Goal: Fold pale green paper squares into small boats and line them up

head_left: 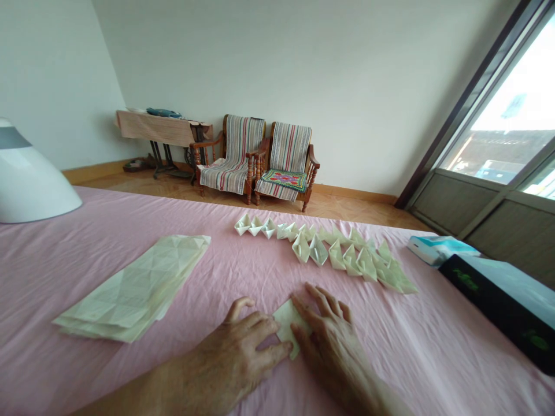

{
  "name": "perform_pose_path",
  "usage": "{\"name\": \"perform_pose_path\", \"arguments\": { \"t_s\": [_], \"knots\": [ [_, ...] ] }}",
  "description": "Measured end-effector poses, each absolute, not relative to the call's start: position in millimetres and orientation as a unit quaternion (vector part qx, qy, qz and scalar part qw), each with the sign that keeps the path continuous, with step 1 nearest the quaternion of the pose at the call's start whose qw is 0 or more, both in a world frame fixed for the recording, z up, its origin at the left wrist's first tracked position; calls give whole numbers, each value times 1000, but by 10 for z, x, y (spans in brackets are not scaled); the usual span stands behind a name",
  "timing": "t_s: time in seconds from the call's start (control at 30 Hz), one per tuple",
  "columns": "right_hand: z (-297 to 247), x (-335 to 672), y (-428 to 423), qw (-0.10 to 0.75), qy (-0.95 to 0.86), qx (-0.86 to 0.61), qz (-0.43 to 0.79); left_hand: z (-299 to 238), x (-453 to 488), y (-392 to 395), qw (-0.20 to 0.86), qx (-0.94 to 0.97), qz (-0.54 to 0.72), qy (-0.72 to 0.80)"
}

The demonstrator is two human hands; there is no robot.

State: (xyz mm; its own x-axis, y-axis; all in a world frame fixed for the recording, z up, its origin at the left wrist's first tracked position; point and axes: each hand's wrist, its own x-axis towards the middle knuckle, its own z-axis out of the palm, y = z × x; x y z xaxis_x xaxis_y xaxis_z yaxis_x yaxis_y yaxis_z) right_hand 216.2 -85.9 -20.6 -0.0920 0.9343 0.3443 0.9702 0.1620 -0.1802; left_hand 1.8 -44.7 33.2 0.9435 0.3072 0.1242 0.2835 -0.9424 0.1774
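Observation:
A small folded piece of pale paper [287, 325] lies on the pink tablecloth [217, 277] near the front edge. My left hand [243, 346] rests on its left side, fingers stretched and pressing down on it. My right hand [327, 335] lies flat on its right side, fingers spread over the fold. Beyond my hands runs a row of several folded paper boats [333, 251]. A stack of creased paper sheets [139, 286] lies to the left.
A white rounded object [30, 179] stands at the far left. At the right edge lie a black box [503, 312] and a white and teal box [436, 248]. Two striped wooden chairs [260, 162] and a covered side table [160, 130] stand by the far wall.

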Motion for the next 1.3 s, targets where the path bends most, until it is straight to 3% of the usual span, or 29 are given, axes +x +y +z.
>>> {"name": "perform_pose_path", "arguments": {
  "t_s": [0.33,0.5,0.77,1.03,1.23,1.3],
  "knots": [
    [-305,2296,-1004,355,-762,-541,-40,330,19,-453,69,982,87,155],
    [-259,2161,-1120,329,-824,-441,-133,314,22,-444,75,980,102,155],
    [-323,2272,-1129,205,-859,-424,-202,224,-4,-352,137,967,126,177],
    [-299,2258,-1097,252,-854,-422,-174,202,14,-224,129,974,81,166],
    [-501,2194,-1091,375,-787,-481,-96,166,131,-120,148,969,86,178],
    [-458,2182,-1098,344,-798,-492,-52,154,164,-103,158,964,103,189]
  ]
}}
